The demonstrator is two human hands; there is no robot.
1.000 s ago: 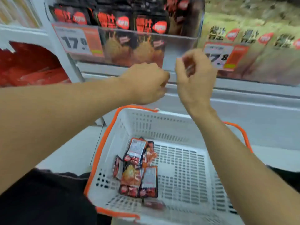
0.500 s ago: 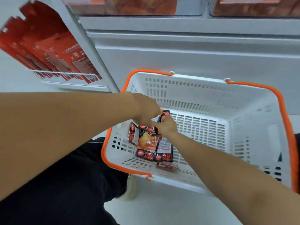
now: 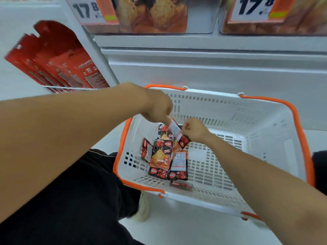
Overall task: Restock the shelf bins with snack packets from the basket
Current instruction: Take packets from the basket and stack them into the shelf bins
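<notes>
A white basket [image 3: 247, 124] with orange handles stands on the floor below the shelf. Several black-and-orange snack packets [image 3: 161, 158] lie in a heap at its left side. My left hand [image 3: 157, 107] pinches the upper end of one snack packet [image 3: 175, 129], white back showing, lifted a little above the heap. My right hand [image 3: 193, 129] grips the lower part of a packet [image 3: 184, 140] right beside it; whether both hands hold the same packet is unclear. Two clear shelf bins [image 3: 152, 15] with snack packets sit at the top.
Price tags reading 17.8 [image 3: 88, 10] hang on the bin fronts. A wire rack of red packets [image 3: 58, 68] is at the left behind a white upright. My black-clad leg [image 3: 79, 191] is next to the basket's left edge.
Both hands dropped from the shelf bin into the basket, took hold of packets, and now lift them slightly off the heap. My view tilted down, then back up a little.
</notes>
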